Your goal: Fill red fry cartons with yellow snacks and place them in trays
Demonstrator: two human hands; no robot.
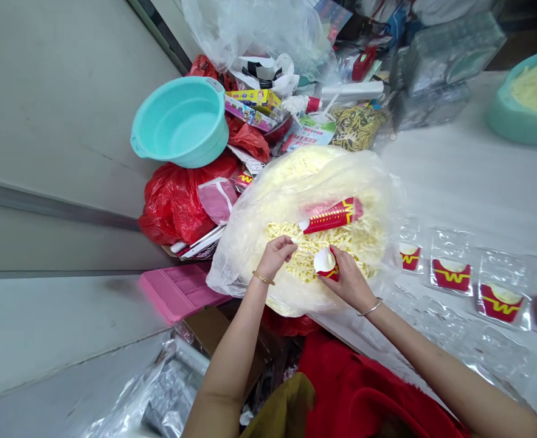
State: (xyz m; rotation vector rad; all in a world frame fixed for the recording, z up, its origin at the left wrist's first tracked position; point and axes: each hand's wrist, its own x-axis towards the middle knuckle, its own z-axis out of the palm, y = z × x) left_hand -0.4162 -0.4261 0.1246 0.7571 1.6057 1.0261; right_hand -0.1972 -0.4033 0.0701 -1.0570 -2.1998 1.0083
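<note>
My right hand [353,283] grips a small red fry carton [333,271], its white mouth turned up toward me. My left hand [277,255] is closed in a pinch just left of the carton; whatever it may hold is too small to make out. Both hands are over a large clear plastic bag [245,249] full of pale yellow pieces shaped like French fries [302,258]. On those pieces, beyond my hands, lies a nested stack of red fry cartons [329,218] with yellow marks.
Clear pouches with red cartons [453,274] line the table [450,170] at right. A turquoise basin [181,121] rests on red bags [172,204]; another basin [500,115] holds pale pieces. Clear boxes [453,52] stand behind; a pink tray [181,292] is at left.
</note>
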